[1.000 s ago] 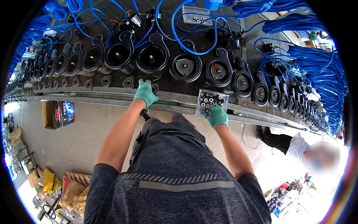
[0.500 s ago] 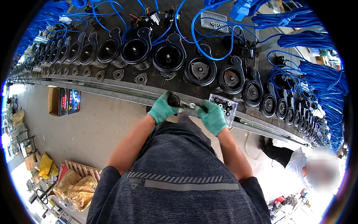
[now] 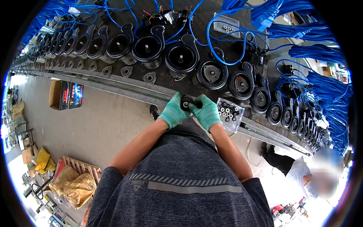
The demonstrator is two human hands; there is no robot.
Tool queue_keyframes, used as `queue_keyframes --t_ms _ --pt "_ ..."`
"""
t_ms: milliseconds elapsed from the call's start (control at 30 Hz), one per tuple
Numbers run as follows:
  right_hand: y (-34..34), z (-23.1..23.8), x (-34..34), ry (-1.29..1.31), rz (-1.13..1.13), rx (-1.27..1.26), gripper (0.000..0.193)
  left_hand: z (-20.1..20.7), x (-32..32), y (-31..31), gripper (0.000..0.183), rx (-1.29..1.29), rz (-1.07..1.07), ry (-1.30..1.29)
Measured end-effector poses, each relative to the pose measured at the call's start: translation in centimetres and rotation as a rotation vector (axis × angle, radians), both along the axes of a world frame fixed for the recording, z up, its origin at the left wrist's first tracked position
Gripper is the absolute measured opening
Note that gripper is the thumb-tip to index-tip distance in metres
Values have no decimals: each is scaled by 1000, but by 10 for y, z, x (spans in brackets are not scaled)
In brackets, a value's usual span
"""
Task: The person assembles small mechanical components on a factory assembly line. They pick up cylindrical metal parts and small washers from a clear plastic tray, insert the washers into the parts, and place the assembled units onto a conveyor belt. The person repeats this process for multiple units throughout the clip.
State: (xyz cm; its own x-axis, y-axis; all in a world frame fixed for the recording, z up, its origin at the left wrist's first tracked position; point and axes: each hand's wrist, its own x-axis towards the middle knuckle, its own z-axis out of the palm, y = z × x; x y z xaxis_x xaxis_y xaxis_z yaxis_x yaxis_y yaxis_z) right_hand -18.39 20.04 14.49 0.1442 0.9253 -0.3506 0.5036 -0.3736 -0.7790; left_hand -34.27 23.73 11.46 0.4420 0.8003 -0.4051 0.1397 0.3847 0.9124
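I see my left hand (image 3: 173,112) and right hand (image 3: 207,112) with fingers closed around a small round black part (image 3: 186,102); I'd keep it squarely supported near the clear plastic tray (image 3: 230,113).

The small black part (image 3: 186,102) is mostly hidden between the gloved left hand (image 3: 174,112) and right hand (image 3: 207,112), so its shape cannot be told. The pieces in the clear tray (image 3: 230,112) are too small to identify. The far row of housings (image 3: 45,45) is blurred toward the rim.

Single head view, fisheye, looking steeply down over own torso at workbench (image 3: 124,81) edge, close range.
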Motion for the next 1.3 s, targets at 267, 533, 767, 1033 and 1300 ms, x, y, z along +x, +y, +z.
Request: queue_keyframes --t_ms 267,533,767,1033,1300 --pt "-2 9 -2 411 -198 -167 28 21 -23 6 48 89 -177 93" --pt "1 -3 2 348 -52 -165 37 -5 -32 7 35 -93 -168 -27" --pt "-2 -26 -5 222 10 -74 29 10 -26 1 35 30 -86 164" --pt "4 -3 -23 244 -45 47 27 37 -31 4 44 124 -25 133" --pt "105 74 -21 -284 25 924 22 37 -75 46 58 118 380 -192"
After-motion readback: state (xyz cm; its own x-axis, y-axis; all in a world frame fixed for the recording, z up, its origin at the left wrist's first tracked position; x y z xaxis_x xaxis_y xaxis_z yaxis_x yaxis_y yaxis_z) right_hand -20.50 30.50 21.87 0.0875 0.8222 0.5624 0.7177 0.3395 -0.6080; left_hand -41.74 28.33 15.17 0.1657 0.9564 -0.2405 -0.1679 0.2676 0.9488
